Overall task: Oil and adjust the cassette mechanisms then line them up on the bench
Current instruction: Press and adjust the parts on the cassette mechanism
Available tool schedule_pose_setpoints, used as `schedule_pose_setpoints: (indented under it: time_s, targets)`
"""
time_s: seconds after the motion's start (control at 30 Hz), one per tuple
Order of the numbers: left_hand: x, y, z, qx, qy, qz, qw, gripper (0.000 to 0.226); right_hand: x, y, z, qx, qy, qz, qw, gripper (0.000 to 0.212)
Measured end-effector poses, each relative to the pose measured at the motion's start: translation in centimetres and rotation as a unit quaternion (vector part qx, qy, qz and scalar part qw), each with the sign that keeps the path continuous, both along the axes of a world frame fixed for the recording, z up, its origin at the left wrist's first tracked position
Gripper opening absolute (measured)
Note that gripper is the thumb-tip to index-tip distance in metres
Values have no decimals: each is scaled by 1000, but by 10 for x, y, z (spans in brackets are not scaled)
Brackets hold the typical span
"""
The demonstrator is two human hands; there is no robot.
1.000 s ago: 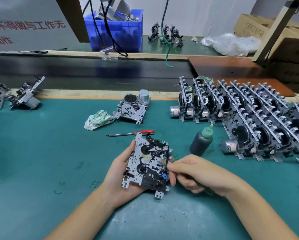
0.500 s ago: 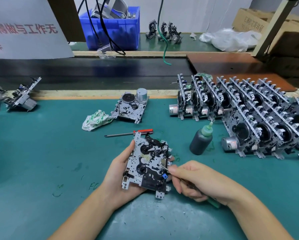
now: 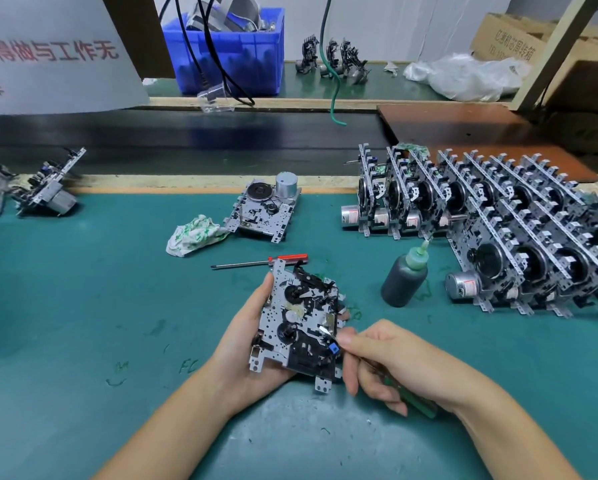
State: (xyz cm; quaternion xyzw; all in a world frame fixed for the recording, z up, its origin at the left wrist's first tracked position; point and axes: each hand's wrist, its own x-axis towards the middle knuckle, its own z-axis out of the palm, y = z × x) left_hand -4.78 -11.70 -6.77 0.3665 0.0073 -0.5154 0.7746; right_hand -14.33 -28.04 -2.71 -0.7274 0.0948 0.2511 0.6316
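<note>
Held cassette mechanism point(image 3: 299, 325) near front centre of bench point(image 3: 82, 323) — screwdriver point(image 3: 256, 262) just behind it, oil bottle point(image 3: 405, 278) to its right. Lined-up mechanisms point(image 3: 498, 223) stand right of bottle. Rag point(image 3: 193, 234) touching a flat mechanism point(image 3: 266, 211) behind — bin point(image 3: 235, 50) far back.

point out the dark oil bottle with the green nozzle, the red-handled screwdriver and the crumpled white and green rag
dark oil bottle with the green nozzle point(image 3: 404, 283): head view, on its dark body
red-handled screwdriver point(image 3: 290, 258): head view, on its red handle
crumpled white and green rag point(image 3: 193, 234): head view, on the middle of the cloth
</note>
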Motion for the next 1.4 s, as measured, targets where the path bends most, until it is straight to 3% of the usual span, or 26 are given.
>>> schedule_pose_setpoints:
  time_s: [0.2, 0.4, 0.9, 1.03, 1.17, 1.23, 1.4]
  targets:
    - [-1, -1, 2, 14, -10, 5, 1000, 61, 1, 4, -4, -80, 0, -24, 997, 57]
    - [-2, -2, 1, 18, -9, 16, 1000, 60, 3, 1, -3, -41, 56, -8, 998, 66]
    - [-5, -4, 3, 15, -32, 13, 999, 62, 8, -7, 0, -25, 107, 45, 993, 63]
    - [-5, -1, 2, 2, -17, 17, 1000, 65, 5, -2, -2, -25, 66, 12, 997, 61]
    - [-6, 2, 5, -32, 12, 25, 999, 76, -1, -5, -3, 53, -1, -90, 995, 55]
    - [-6, 5, 7, -57, 27, 31, 998, 87, -2, -9, 0, 99, -23, -137, 985, 43]
    - [-6, 8, 8, -101, 54, 45, 992, 104, -2, -15, -2, 119, -44, -128, 984, 26]
